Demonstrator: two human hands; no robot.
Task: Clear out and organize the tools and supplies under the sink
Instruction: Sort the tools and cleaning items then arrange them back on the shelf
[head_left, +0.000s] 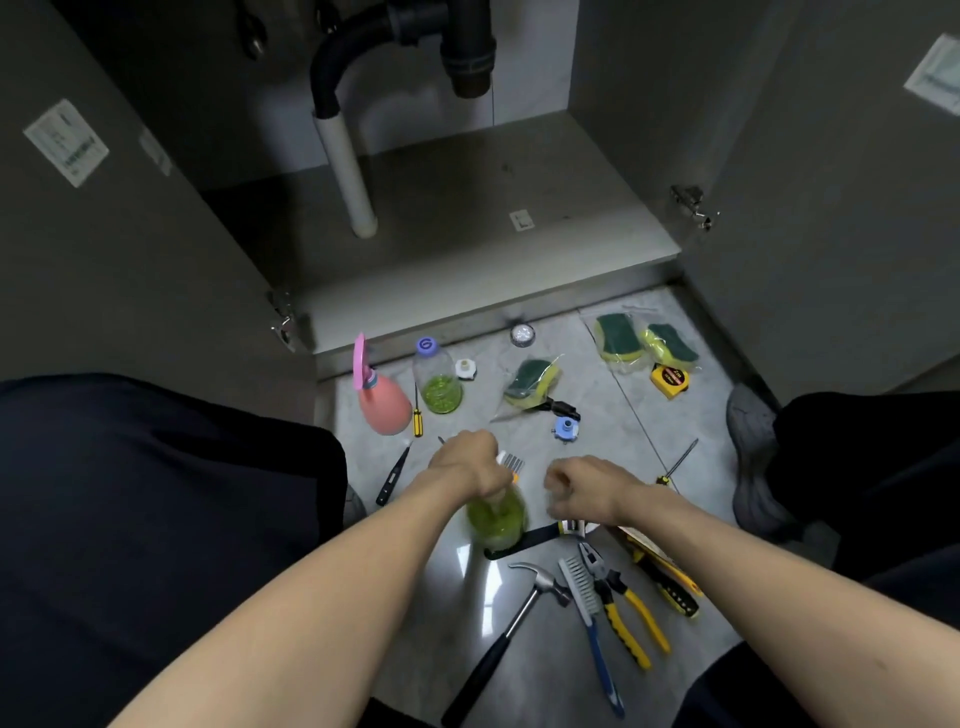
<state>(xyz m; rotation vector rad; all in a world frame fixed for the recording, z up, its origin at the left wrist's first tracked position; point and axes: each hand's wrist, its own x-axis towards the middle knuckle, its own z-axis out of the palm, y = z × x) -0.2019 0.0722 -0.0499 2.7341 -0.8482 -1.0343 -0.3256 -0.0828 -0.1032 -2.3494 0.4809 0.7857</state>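
Left hand (470, 462) gripping the top of a spray bottle (496, 519) of green liquid, upright on the tiled floor (597, 374) between the knees; right hand (576, 486) just beside it, fingers curled in a loose fist, nothing visibly held. Behind the bottle, near the open cabinet's (467, 208) edge: a pink spray bottle (382, 402), a clear bottle with green contents (439, 382), bagged sponges (532, 382), a yellow tape measure (671, 381). Nearer the body, lying flat and close together: a hammer (514, 623), a blue-handled brush (592, 623), yellow-handled pliers (623, 608).
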